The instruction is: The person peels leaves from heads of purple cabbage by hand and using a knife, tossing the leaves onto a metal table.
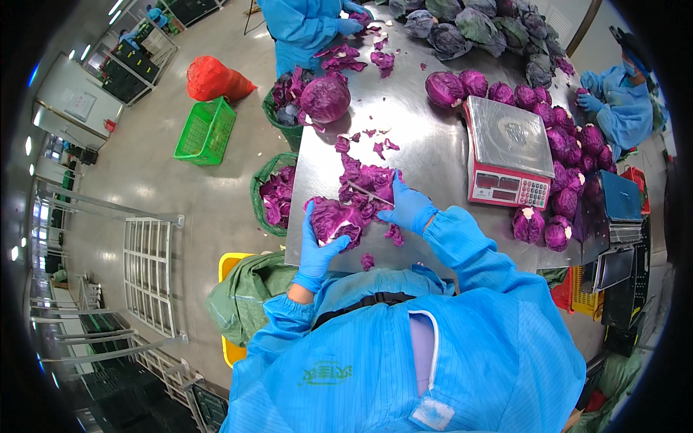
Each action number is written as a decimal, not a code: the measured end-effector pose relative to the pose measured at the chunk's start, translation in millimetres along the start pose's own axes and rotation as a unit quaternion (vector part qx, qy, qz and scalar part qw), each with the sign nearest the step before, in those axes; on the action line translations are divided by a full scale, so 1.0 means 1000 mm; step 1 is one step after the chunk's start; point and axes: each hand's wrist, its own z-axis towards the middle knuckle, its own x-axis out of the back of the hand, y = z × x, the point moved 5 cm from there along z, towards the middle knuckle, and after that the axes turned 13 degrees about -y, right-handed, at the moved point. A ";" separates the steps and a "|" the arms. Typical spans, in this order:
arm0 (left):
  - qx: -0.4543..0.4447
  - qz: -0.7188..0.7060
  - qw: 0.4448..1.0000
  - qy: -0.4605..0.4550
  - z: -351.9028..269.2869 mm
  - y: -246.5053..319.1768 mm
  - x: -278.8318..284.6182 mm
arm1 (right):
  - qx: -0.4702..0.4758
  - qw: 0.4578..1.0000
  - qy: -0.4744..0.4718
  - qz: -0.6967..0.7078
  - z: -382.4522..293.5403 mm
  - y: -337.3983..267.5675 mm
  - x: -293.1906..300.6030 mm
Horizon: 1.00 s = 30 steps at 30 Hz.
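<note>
Near the table's front edge, my left hand grips a red cabbage head from its left and lower side. My right hand, also in a blue glove, is to the right of it, closed around what looks like a knife; its thin blade points up and left over loose purple leaves. The handle is hidden by my fingers. Small leaf scraps lie on the steel table. Farther back at the left edge is a larger red cabbage.
A red scale stands right, beside many cabbage heads. Darker unpeeled cabbages are piled at the back. Green mesh bags of leaves stand at the left edge. Co-workers are at the far left and right. A green crate sits on the floor.
</note>
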 end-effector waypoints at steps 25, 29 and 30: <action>0.398 -0.488 0.769 -0.108 -0.035 -0.157 -0.001 | 0.135 0.938 0.271 0.171 0.134 0.051 -0.035; 0.314 -0.426 0.847 -0.055 -0.018 -0.166 0.055 | 0.134 0.960 0.223 0.102 0.171 -0.028 -0.037; 0.283 -0.411 0.864 -0.060 -0.010 -0.166 0.072 | 0.136 0.963 0.207 0.101 0.181 -0.046 -0.038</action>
